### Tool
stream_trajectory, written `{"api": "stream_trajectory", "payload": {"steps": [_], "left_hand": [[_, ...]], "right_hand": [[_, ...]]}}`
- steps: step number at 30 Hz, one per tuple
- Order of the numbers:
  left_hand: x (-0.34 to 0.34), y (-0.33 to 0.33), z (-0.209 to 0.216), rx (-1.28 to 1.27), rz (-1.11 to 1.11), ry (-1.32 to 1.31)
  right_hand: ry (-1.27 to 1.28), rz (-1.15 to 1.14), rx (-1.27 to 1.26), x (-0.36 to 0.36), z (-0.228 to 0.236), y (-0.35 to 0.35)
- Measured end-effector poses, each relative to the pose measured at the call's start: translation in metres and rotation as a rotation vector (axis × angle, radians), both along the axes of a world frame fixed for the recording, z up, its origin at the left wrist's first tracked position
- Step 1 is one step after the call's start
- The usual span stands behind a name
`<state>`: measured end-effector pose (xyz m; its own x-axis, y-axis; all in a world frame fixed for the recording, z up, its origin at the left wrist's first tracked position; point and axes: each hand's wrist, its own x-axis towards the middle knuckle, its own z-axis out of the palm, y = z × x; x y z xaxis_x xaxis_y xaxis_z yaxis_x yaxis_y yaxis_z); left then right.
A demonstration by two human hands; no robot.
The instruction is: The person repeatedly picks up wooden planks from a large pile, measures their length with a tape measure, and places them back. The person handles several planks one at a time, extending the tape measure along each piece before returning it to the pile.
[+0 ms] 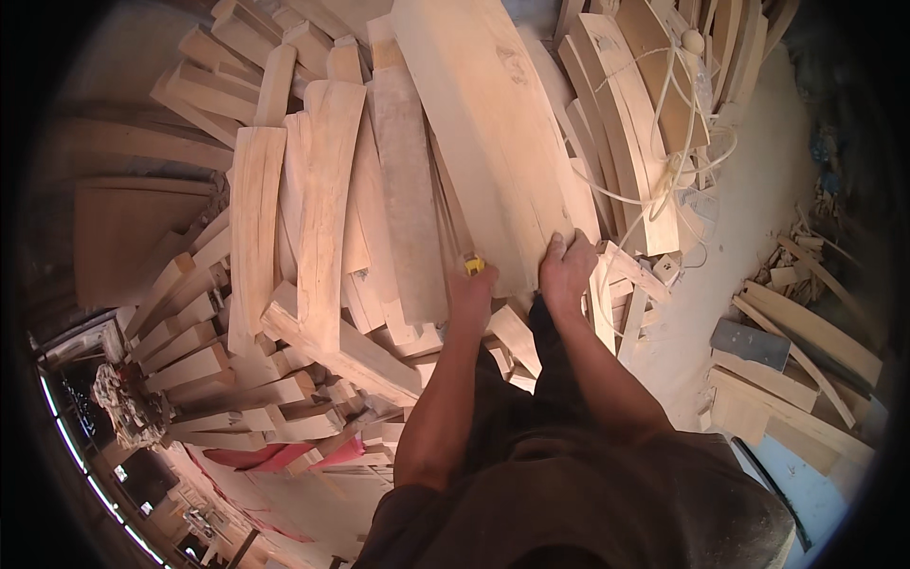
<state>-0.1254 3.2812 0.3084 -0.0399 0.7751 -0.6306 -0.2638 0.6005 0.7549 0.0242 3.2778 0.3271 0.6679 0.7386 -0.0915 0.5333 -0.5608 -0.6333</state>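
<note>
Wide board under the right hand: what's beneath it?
Past the near end of the wide board, a wood block shows; to its left, a long plank. Whatever lies directly beneath is covered by the board, so can't tell.

left hand (481,281) curled (right hand (569,267) near it)

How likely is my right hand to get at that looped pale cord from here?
Probably yes: the looped pale cord lies over the curved planks ahead and to the right of your right hand, with nothing visible covering its loops. The hand would need to leave the wide board.
</note>
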Motion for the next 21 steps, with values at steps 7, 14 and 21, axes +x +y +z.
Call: {"api": "stream_trajectory", "payload": {"steps": [7,14,21], "left_hand": [[-0.090,-0.107,-0.056,-0.194,0.038,0.344],[-0.179,-0.160,-0.036,-0.128,-0.061,0.636],[-0.186,-0.166,-0.069,-0.061,-0.161,0.732]], "right_hand": [[0.375,0.308,-0.239,-0.052,-0.132,-0.125],[0.514,0.192,-0.527,-0.021,-0.168,-0.177],[0.822,-0.346,-0.049,0.104,-0.146,-0.087]]}}
